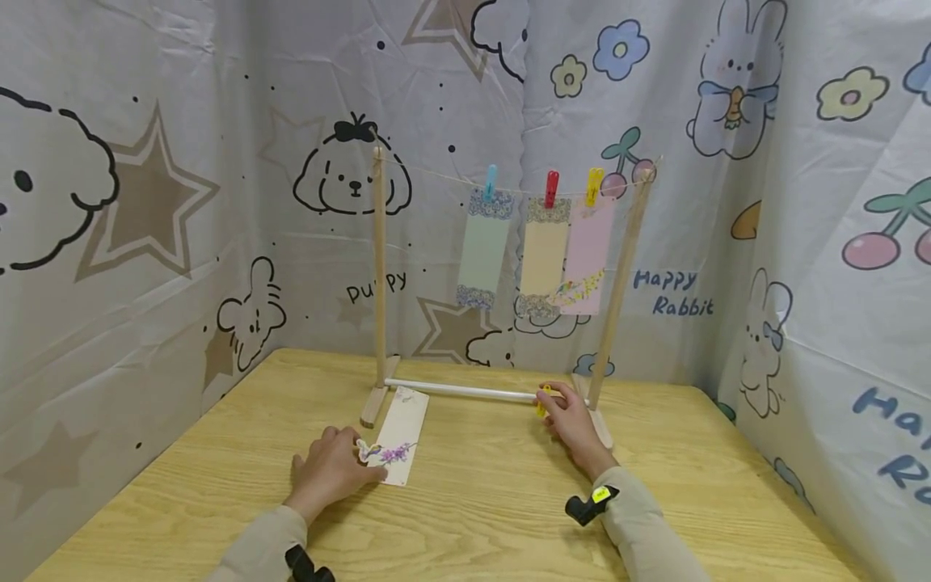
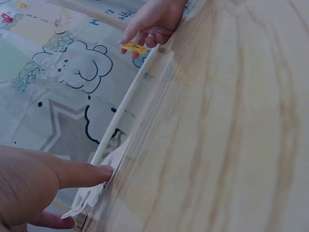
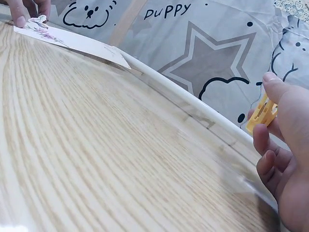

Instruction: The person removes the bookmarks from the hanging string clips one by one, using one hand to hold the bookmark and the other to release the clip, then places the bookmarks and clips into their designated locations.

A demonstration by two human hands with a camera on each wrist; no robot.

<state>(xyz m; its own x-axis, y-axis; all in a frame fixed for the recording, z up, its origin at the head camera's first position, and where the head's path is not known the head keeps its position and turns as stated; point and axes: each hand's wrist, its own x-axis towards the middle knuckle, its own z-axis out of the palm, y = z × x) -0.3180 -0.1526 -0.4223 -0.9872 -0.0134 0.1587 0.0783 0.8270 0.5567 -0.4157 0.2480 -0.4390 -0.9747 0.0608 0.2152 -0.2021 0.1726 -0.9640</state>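
My left hand [image 1: 330, 469] grips the lower left part of a cream bookmark-like card [image 1: 405, 424] with a purple blossom and bird print, between thumb and fingers. In the left wrist view the thumb of the left hand [image 2: 43, 181] lies against the card [image 2: 112, 162]. Over by the stand's right foot, my right hand [image 1: 570, 424] pinches a small yellow clothespin [image 1: 542, 400]. The right wrist view shows this clothespin [image 3: 263, 115] between thumb and fingertips, its jaws clamped on nothing visible.
A wooden stand has a left post [image 1: 380, 267], a right post [image 1: 621, 283] and a white bottom bar [image 1: 465, 391]. From its string hang a green card [image 1: 483, 250] under a blue clothespin, a tan card [image 1: 544, 250] under a red one, and a pink card [image 1: 591, 234] under a yellow one.
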